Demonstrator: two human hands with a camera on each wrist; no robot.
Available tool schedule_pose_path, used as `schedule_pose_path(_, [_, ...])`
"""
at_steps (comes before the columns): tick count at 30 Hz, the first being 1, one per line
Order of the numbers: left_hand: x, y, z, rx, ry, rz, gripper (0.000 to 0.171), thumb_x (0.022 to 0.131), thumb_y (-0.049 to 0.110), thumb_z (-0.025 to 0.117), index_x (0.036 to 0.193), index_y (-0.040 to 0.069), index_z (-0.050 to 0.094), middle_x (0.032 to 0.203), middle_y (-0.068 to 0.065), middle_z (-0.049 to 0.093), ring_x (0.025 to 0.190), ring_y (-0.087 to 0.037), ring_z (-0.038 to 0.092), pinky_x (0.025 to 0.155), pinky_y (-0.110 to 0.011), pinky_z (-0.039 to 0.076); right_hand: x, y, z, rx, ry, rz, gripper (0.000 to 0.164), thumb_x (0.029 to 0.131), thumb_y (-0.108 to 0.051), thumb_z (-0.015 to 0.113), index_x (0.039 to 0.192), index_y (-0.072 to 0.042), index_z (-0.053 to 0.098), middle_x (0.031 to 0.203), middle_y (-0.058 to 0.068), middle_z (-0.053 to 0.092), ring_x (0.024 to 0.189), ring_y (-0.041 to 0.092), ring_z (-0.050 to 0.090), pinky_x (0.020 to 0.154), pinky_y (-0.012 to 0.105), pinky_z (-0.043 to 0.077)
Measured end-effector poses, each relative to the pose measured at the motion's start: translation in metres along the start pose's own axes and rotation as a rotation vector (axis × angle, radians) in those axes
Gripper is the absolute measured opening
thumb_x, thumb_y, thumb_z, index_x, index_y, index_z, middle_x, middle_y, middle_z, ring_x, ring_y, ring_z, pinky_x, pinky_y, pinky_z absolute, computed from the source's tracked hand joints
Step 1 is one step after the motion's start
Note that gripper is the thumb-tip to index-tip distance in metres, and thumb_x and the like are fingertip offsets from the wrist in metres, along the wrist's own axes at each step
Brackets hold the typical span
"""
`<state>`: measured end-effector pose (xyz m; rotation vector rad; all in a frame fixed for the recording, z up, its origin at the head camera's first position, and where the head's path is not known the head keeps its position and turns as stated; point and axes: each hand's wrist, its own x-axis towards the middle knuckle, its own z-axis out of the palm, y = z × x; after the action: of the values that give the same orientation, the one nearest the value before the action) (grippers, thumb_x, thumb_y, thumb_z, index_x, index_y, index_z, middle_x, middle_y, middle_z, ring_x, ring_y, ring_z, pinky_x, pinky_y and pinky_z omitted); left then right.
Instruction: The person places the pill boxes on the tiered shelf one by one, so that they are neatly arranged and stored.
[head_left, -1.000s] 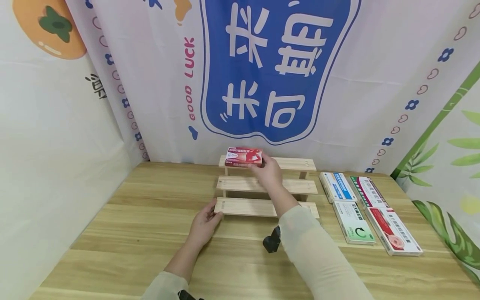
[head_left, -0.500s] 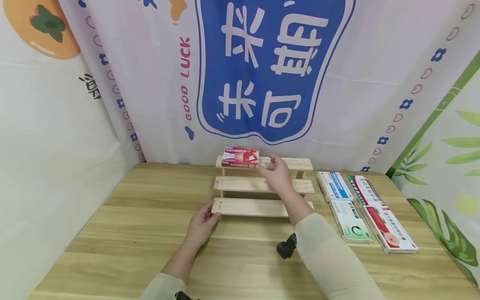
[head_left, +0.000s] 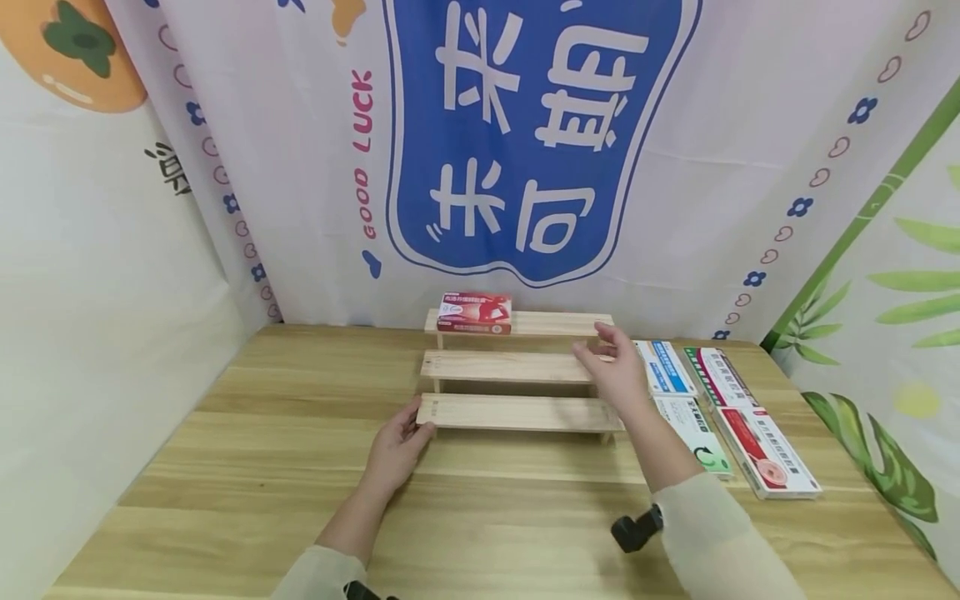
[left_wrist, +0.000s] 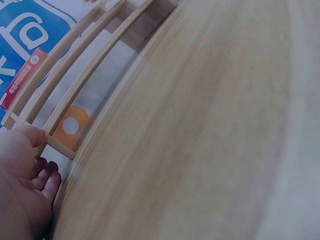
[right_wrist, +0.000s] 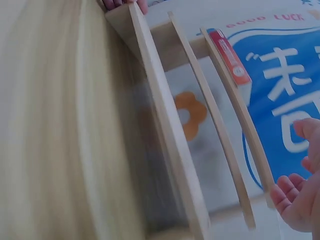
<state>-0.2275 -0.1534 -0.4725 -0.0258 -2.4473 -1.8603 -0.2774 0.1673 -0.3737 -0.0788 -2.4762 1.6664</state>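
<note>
A three-tier wooden stepped rack (head_left: 517, 412) stands on the table near the curtain. On the left part of its top tier lies a red-and-white medicine box (head_left: 474, 312), its printed side also showing in the right wrist view. My left hand (head_left: 393, 450) holds the left end of the lowest tier; in the left wrist view the thumb lies at the board's end, with the other fingers curled below. My right hand (head_left: 618, 367) is over the rack's right end, holding nothing, its fingers loosely bent and apart from the thumb.
To the right of the rack lie several medicine boxes: a blue-and-white one (head_left: 667, 368), a green-and-white one (head_left: 690, 429), a red-and-white one (head_left: 772, 454) and a purple-and-green one (head_left: 720, 377). A printed curtain (head_left: 322, 292) hangs behind the wooden table (head_left: 480, 517).
My right hand has let go of the red-and-white medicine box on the top tier and moved right, to the rack's right end. The left hand stays at the rack's left end.
</note>
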Motion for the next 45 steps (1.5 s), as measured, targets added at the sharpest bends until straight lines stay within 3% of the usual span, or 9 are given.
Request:
schedule_pose_path(8, [0.000,0.001,0.000,0.003,0.000,-0.002,0.057,0.097,0.011,0.059,0.147,-0.005,0.036,0.152,-0.024,0.039,0.140,-0.037,0.040,0.115,-0.043,0.038,-0.028,0.026,-0.046,-0.038,0.048,-0.005,0.063,0.095,-0.026,0.064,0.147,-0.003,0.038,0.151,0.018,0.040,0.134,0.035,0.041,0.115,0.046,0.039])
schedule_pose_path(18, [-0.005,0.004,-0.001,-0.008,-0.034,0.016,0.059,0.099,0.015,0.057,0.149,-0.005,0.032,0.152,-0.026,0.038,0.142,-0.037,0.038,0.117,-0.045,0.035,-0.055,0.047,-0.091,-0.187,0.148,0.064,0.072,0.095,-0.043,0.061,0.150,-0.005,0.035,0.153,0.019,0.039,0.136,0.035,0.040,0.114,0.053,0.038])
schedule_pose_path(22, [-0.005,0.004,-0.001,-0.009,-0.031,0.008,0.058,0.099,0.016,0.057,0.149,-0.004,0.033,0.152,-0.025,0.038,0.142,-0.036,0.038,0.117,-0.045,0.035,-0.066,0.058,-0.106,-0.233,0.172,0.080,0.071,0.095,-0.042,0.061,0.149,-0.004,0.036,0.151,0.023,0.039,0.134,0.038,0.040,0.111,0.055,0.039])
schedule_pose_path(24, [-0.004,0.004,-0.001,-0.007,-0.027,0.005,0.058,0.099,0.015,0.057,0.149,-0.004,0.033,0.152,-0.025,0.038,0.142,-0.036,0.038,0.117,-0.044,0.035,-0.071,0.063,-0.113,-0.260,0.186,0.095,0.071,0.095,-0.042,0.061,0.149,-0.004,0.036,0.148,0.026,0.039,0.131,0.039,0.043,0.103,0.037,0.049])
schedule_pose_path(26, [-0.004,0.004,0.000,-0.006,-0.025,0.001,0.059,0.099,0.015,0.057,0.149,-0.004,0.033,0.152,-0.024,0.039,0.142,-0.036,0.038,0.117,-0.044,0.035,-0.076,0.069,-0.121,-0.275,0.201,0.119,0.072,0.094,-0.042,0.062,0.150,-0.004,0.035,0.146,0.028,0.039,0.126,0.041,0.045,0.087,0.020,0.052])
schedule_pose_path(29, [-0.004,0.003,-0.001,-0.005,-0.025,0.000,0.059,0.099,0.016,0.057,0.149,-0.004,0.033,0.152,-0.024,0.038,0.142,-0.036,0.038,0.117,-0.044,0.035,-0.081,0.077,-0.131,-0.302,0.225,0.156,0.074,0.094,-0.043,0.062,0.150,-0.004,0.034,0.143,0.029,0.039,0.120,0.040,0.047,0.068,0.008,0.039])
schedule_pose_path(33, [-0.003,0.003,0.000,-0.007,-0.023,0.002,0.059,0.099,0.016,0.058,0.149,-0.003,0.034,0.153,-0.024,0.038,0.142,-0.036,0.038,0.118,-0.044,0.034,-0.088,0.088,-0.144,-0.352,0.257,0.176,0.073,0.094,-0.042,0.062,0.150,-0.004,0.035,0.142,0.030,0.041,0.118,0.040,0.046,0.075,0.020,0.037])
schedule_pose_path(40, [0.000,0.002,-0.001,-0.001,-0.026,-0.006,0.058,0.098,0.016,0.059,0.148,-0.002,0.036,0.152,-0.023,0.040,0.141,-0.037,0.040,0.117,-0.045,0.036,-0.099,0.108,-0.161,-0.398,0.288,0.176,0.071,0.094,-0.039,0.062,0.147,0.000,0.037,0.140,0.032,0.042,0.117,0.040,0.045,0.076,0.026,0.036])
schedule_pose_path(45, [0.002,0.002,-0.005,0.000,-0.033,-0.024,0.056,0.097,0.013,0.061,0.146,-0.003,0.039,0.151,-0.023,0.042,0.139,-0.037,0.042,0.116,-0.046,0.038,-0.104,0.120,-0.168,-0.421,0.300,0.150,0.069,0.093,-0.035,0.063,0.145,0.004,0.039,0.139,0.034,0.043,0.121,0.045,0.041,0.088,0.045,0.037])
